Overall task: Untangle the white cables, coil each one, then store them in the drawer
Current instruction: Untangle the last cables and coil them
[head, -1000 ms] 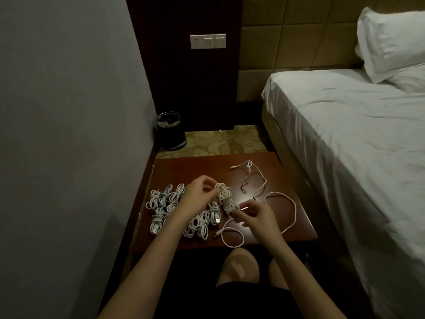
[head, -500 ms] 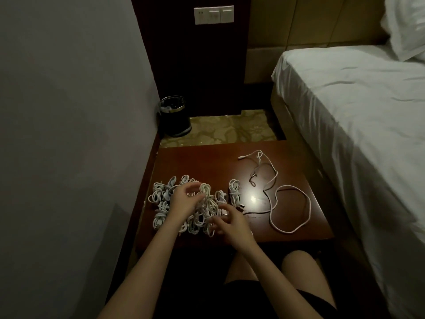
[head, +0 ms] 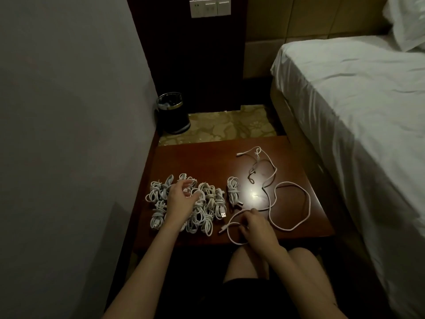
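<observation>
Cables cover the left half of a dark red-brown table (head: pixel 197 157), seen from the head camera looking down over the person's bare knees. The pile of coiled cables (head: pixel 207 203) lies bunched together on the table's left side, each one wound into a small white bundle, with a USB plug showing at the pile's near right edge. The left hand (head: pixel 181 199) rests on top of this pile, its fingers loosely curled over the bundles; whether it actually grips one cannot be told. Just right of the pile, apart from it, a single coiled cable (head: pixel 233 191) lies alone.

A loose cable (head: pixel 287 203) sprawls over the right half of the table in wide open loops, its far end reaching toward the table's back edge and its near end curving round to the front. The right hand (head: pixel 255 226) sits at the table's front edge with fingers curled, pinching this loose cable where it forms a loop; a small plug pokes out just left of the hand.

Beyond the table a black waste bin (head: pixel 172 113) stands on patterned carpet against the grey wall. A white switch plate (head: pixel 210 6) is mounted on the dark panel above. A bed (head: pixel 356 100) with white sheets fills the right side, a pillow (head: pixel 407 17) at its head.
</observation>
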{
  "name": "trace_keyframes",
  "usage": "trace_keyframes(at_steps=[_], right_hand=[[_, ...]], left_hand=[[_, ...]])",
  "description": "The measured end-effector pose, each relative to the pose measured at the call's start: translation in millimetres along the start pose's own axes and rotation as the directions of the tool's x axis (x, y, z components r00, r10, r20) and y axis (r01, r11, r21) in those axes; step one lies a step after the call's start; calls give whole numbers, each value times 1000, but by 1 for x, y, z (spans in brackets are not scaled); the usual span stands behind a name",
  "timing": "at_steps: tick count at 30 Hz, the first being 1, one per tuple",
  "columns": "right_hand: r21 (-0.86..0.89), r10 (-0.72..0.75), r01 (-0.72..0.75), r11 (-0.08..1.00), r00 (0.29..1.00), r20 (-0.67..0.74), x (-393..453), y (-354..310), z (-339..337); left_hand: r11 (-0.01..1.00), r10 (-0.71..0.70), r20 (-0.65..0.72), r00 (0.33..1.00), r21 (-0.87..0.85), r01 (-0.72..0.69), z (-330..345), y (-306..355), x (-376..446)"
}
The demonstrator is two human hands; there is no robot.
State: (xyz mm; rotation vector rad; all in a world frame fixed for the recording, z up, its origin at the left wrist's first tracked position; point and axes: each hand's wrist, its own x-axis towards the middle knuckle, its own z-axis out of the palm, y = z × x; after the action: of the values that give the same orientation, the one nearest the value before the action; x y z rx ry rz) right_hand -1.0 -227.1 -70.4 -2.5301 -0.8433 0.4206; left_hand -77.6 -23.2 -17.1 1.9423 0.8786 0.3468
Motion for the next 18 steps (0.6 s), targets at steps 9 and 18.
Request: trace_keyframes(at_steps=[9,18], right_hand=[[309,-70,106,945,989,-127,-10,-15,-62],[715,-39,96,693,995,-96,-26,-17,-119]], left_hand=[[937,221,500,837,127,-324,25,50,-36],[959,282,483,829,-133,-249,27,87,-52]])
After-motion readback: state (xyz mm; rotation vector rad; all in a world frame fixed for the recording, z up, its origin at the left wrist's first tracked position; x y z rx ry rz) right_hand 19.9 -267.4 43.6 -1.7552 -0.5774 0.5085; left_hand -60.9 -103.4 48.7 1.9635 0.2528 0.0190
